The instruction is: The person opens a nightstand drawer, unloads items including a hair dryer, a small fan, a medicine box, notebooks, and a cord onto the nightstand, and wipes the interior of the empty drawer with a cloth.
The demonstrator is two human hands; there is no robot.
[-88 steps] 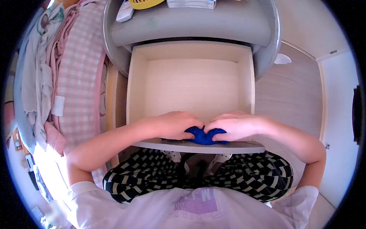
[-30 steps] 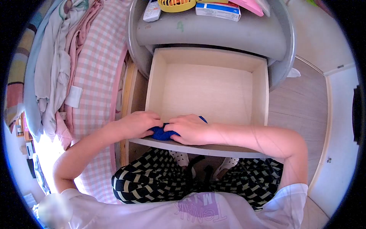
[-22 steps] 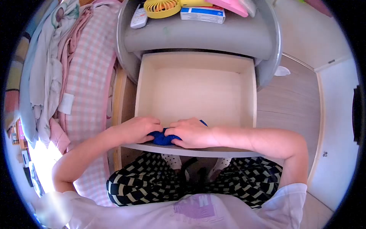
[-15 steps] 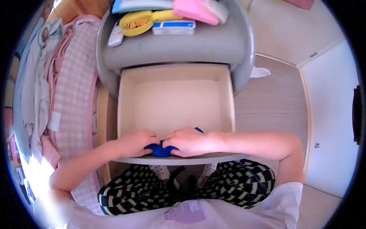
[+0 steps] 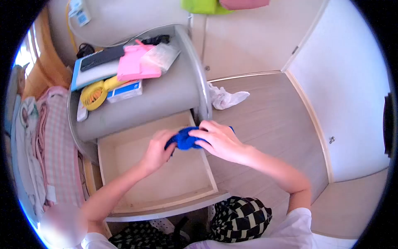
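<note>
A bunched, deep-blue piece of cloth (image 5: pixel 185 140) is stretched between my two hands, above the right side of the open drawer (image 5: pixel 124 170). My left hand (image 5: pixel 155 152) pinches its left end between thumb and fingers. Around the right part of the cloth my right hand (image 5: pixel 222 141) is closed, and a bit of blue sticks out behind it. What kind of garment or cloth it is, I cannot make out. The pale wooden floor of the drawer shows below my hands and forearms.
On the grey cabinet top (image 5: pixel 145 101) lie a yellow handheld fan (image 5: pixel 93 95), a blue-and-white box (image 5: pixel 125 91), a pink item (image 5: pixel 134 66) and a dark flat device (image 5: pixel 102 57). Checked pink bedding (image 5: pixel 62 145) borders the left; a white plastic bag (image 5: pixel 226 98) lies on the floor.
Both hands have lifted the blue cloth from the drawer's front edge up and to the right. The view has turned, so the cabinet now appears further left.
</note>
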